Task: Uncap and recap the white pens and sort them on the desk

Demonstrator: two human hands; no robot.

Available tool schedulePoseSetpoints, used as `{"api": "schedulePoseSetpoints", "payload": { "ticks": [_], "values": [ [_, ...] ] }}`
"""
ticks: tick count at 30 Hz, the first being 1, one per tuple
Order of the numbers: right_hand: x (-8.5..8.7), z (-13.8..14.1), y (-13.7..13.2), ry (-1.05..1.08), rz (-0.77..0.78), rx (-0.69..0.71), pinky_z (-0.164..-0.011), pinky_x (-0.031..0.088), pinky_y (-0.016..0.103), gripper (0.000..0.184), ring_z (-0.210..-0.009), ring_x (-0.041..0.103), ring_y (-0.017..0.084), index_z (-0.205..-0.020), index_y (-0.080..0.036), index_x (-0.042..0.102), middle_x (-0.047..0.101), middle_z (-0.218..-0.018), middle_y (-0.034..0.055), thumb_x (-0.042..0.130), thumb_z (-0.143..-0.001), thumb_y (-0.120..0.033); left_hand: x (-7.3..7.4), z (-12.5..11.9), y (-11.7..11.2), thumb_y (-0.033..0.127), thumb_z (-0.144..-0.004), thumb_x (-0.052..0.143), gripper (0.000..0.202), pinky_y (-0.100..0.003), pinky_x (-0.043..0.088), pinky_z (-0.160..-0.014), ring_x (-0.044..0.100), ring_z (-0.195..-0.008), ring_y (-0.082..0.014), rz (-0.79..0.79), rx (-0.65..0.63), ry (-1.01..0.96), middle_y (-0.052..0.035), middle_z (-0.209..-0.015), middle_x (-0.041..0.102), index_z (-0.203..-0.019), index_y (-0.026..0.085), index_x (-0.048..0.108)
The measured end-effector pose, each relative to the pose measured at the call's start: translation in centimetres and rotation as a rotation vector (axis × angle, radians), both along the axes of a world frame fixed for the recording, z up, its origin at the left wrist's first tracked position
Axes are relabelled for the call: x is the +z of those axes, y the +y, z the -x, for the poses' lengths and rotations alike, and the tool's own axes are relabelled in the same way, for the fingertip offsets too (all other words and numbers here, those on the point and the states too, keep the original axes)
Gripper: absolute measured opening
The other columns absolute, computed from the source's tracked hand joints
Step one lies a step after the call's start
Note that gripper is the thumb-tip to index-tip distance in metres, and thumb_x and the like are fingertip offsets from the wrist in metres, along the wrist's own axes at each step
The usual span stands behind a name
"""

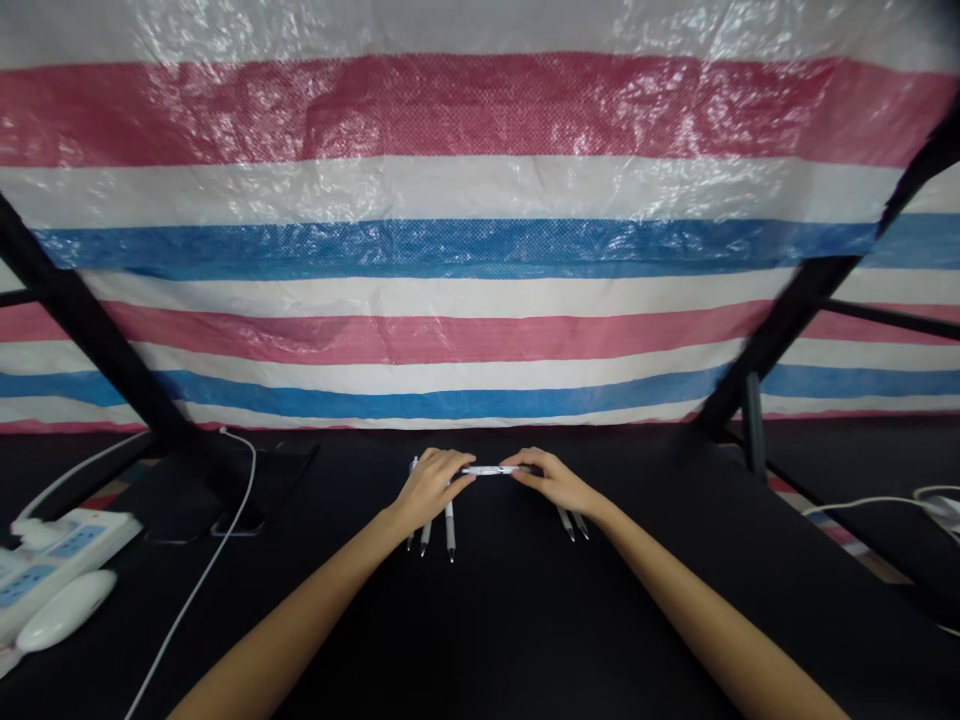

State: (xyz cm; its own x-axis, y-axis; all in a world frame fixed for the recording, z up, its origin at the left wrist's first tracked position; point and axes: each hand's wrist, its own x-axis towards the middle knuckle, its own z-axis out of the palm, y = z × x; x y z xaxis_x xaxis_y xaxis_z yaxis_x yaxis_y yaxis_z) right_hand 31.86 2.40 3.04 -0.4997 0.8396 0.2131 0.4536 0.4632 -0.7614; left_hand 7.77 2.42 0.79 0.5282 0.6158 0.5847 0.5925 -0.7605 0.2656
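Pen point(487, 470), white and slim, lay crosswise between the 2 hands, raised above the surface point(480, 620) and pinched from both ends. The left hand point(431, 490) had its grip closed on 1 end, and the right hand point(551, 480) had its grip closed on the other, leaving the middle of the barrel bare in the gap between them. Holding it from both sides seemed to keep it level and steady, clear of the other pens. Beneath the left hand, 3 pens point(450, 530) lay side by side with their tips toward the person, partly covered by the hand. Just below the right hand, 2 more pens point(574, 522) poked out, their upper lengths hidden. Off to the left sat a power strip point(60, 560), a white oval device point(64, 610), a white cable point(202, 570) and a dark phone point(180, 510), all well apart from the hands. Behind the surface hung a striped tarp point(480, 240) in red, white and blue, crossed by a black frame point(82, 320).
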Motion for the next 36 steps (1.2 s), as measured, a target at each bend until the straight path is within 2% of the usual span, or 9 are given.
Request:
{"api": "schedulePoseSetpoints", "payload": {
  "ticks": [3, 10, 14, 18, 23, 26, 30, 33, 36],
  "values": [
    [-0.5, 0.0, 0.1, -0.030, -0.069, -0.015, -0.084, 0.043, 0.035, 0.024, -0.091, 0.057, 0.019, -0.102, -0.022, 0.066, 0.065, -0.098, 0.0052, 0.049, -0.087, -0.031, 0.3, -0.1, -0.2, 0.032, -0.092, 0.041, 0.021, -0.031, 0.040, -0.074, 0.059, -0.076, -0.0153, -0.001, -0.016, 0.022, -0.0025, -0.086, 0.067, -0.093, 0.019, 0.058],
    [-1.2, -0.2, 0.3, -0.230, -0.261, 0.018, -0.080, 0.042, 0.035, 0.025, -0.086, 0.057, 0.020, -0.105, -0.024, 0.066, 0.069, -0.094, 0.0053, 0.048, -0.089, -0.032, -0.1, -0.2, 0.1, 0.033, -0.093, 0.037, 0.028, -0.031, 0.037, -0.071, 0.054, -0.071, -0.0147, -0.016, 0.057, 0.114, -0.0021, -0.078, 0.062, -0.082, 0.017, 0.057],
    [-1.4, -0.2, 0.2, -0.264, -0.338, 0.009, -0.079, 0.043, 0.034, 0.026, -0.085, 0.056, 0.019, -0.105, -0.024, 0.066, 0.070, -0.095, 0.0053, 0.047, -0.090, -0.033, -0.2, -0.2, 0.2, 0.033, -0.094, 0.034, 0.033, -0.030, 0.035, -0.069, 0.051, -0.069, -0.0145, -0.017, 0.080, 0.159, -0.0012, -0.072, 0.060, -0.075, 0.017, 0.055],
    [-1.5, -0.4, 0.2, -0.263, -0.419, -0.003, -0.078, 0.045, 0.033, 0.029, -0.083, 0.056, 0.019, -0.107, -0.022, 0.065, 0.069, -0.093, 0.0066, 0.045, -0.090, -0.034, -0.1, -0.3, 0.2, 0.033, -0.094, 0.031, 0.036, -0.030, 0.034, -0.069, 0.050, -0.068, -0.0151, -0.019, 0.092, 0.192, -0.0010, -0.070, 0.057, -0.072, 0.017, 0.054],
    [-1.6, -0.5, 0.0, -0.362, -0.516, 0.053, -0.077, 0.044, 0.036, 0.032, -0.084, 0.055, 0.021, -0.110, -0.020, 0.063, 0.068, -0.092, 0.0089, 0.041, -0.092, -0.034, -0.2, -0.2, 0.3, 0.031, -0.095, 0.030, 0.035, -0.031, 0.034, -0.070, 0.049, -0.069, -0.0159, -0.014, 0.087, 0.206, -0.0011, -0.069, 0.057, -0.071, 0.018, 0.052],
    [-1.3, -0.7, 0.1, -0.395, -0.513, 0.053, -0.078, 0.042, 0.037, 0.035, -0.086, 0.055, 0.022, -0.111, -0.019, 0.062, 0.067, -0.093, 0.0098, 0.044, -0.090, -0.040, -0.2, -0.2, 0.4, 0.031, -0.095, 0.029, 0.036, -0.031, 0.033, -0.068, 0.048, -0.067, -0.0162, -0.012, 0.090, 0.187, -0.0011, -0.068, 0.057, -0.069, 0.018, 0.051],
    [-0.7, -1.1, 0.3, -0.421, -0.411, 0.005, -0.080, 0.040, 0.037, 0.035, -0.088, 0.055, 0.022, -0.112, -0.021, 0.062, 0.066, -0.094, 0.0083, 0.042, -0.091, -0.040, -0.3, -0.1, 0.5, 0.030, -0.095, 0.028, 0.037, -0.031, 0.032, -0.066, 0.047, -0.065, -0.0162, 0.000, 0.109, 0.165, -0.0011, -0.066, 0.056, -0.067, 0.018, 0.049],
    [-0.6, -1.2, 0.4, -0.447, -0.330, 0.032, -0.079, 0.039, 0.037, 0.029, -0.086, 0.055, 0.021, -0.102, -0.023, 0.065, 0.067, -0.091, 0.0060, 0.041, -0.092, -0.035, -0.3, -0.1, 0.5, 0.030, -0.095, 0.029, 0.037, -0.031, 0.032, -0.065, 0.046, -0.064, -0.0161, -0.001, 0.115, 0.152, -0.0009, -0.066, 0.056, -0.066, 0.018, 0.048],
    [-0.7, -1.0, 0.3, -0.421, -0.315, 0.039, -0.079, 0.038, 0.036, 0.020, -0.083, 0.055, 0.020, -0.092, -0.022, 0.065, 0.067, -0.087, 0.0042, 0.048, -0.089, -0.032, -0.4, 0.0, 0.6, 0.030, -0.095, 0.028, 0.037, -0.031, 0.032, -0.066, 0.046, -0.065, -0.0160, -0.006, 0.117, 0.165, -0.0009, -0.066, 0.055, -0.067, 0.018, 0.048]
  ]
}}
